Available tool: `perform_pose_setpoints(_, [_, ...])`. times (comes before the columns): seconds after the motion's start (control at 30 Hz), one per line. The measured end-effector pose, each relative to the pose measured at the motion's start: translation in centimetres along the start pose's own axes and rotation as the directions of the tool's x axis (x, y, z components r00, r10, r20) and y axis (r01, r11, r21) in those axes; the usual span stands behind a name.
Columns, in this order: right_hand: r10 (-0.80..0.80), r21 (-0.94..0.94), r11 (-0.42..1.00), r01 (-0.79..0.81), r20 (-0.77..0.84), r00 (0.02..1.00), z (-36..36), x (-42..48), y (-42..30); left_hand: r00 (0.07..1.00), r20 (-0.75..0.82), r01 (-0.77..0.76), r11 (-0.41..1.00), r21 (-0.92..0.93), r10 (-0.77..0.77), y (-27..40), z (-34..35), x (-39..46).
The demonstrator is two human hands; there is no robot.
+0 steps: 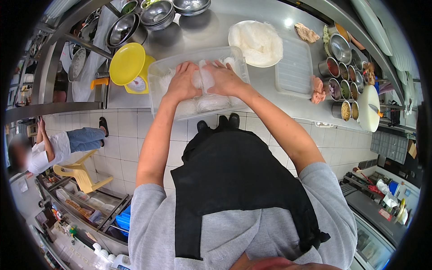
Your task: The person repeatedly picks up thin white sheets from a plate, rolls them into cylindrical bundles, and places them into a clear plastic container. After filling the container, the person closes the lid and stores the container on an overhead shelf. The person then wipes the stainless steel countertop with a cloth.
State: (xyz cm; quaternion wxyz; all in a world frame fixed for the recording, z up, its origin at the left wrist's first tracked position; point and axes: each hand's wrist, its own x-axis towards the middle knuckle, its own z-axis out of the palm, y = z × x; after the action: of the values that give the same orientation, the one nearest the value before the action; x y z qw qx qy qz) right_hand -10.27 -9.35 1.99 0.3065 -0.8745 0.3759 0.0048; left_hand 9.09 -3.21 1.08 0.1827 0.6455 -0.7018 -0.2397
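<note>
Both hands reach into a clear plastic bin [157, 98] at the near edge of the steel counter. Bundles of thin white noodles [212, 103] lie inside it, apparently rice vermicelli. My left hand [184, 81] rests with fingers spread on the bundles left of the middle. Just to its right, my right hand [224, 77] curls over a pale bundle [206, 76] that lies between the two hands. Whether either hand grips it firmly is hard to tell. Beyond the bin, to the right, a white plate [238, 42] bears a heap of loose white noodles [258, 40].
A yellow dial scale [136, 84] stands left of the bin, near stacked steel bowls [157, 15]. Right of the plate lies a translucent lid [293, 67], then crumpled cloths [318, 89], steel ingredient cups [334, 89] and a knife [375, 109] on a white board [369, 118]. A person [54, 148] stands far left.
</note>
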Motion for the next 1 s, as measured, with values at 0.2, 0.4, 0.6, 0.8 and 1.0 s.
perform_pose_setpoints(0.2, [-0.013,-0.290,0.957,0.011,-0.005,1.000,1.2,0.4,-1.2,0.997,0.047,-0.060,0.998,-0.024,0.061,-1.4,-0.5,-0.5])
perform_pose_setpoints(0.4, [-0.025,-0.166,0.985,0.040,0.089,0.996,-0.6,0.7,-0.8,0.985,-0.090,0.148,0.989,-0.004,-0.147,-2.3,-3.4,-2.9])
perform_pose_setpoints(0.6, [-0.157,-0.143,0.978,0.151,-0.036,0.987,-1.1,2.0,-1.7,0.989,-0.106,0.124,0.961,0.246,-0.101,-3.0,-3.6,-4.8])
perform_pose_setpoints(0.8, [-0.198,-0.274,0.946,0.177,-0.051,0.979,1.1,2.0,-3.3,0.984,-0.035,0.174,0.911,0.374,-0.173,1.0,-1.8,-3.2])
perform_pose_setpoints(1.0, [-0.217,-0.174,0.960,0.218,0.026,0.976,-0.1,2.4,-1.4,0.987,-0.023,0.163,0.961,0.222,-0.162,-0.2,-1.8,-4.3])
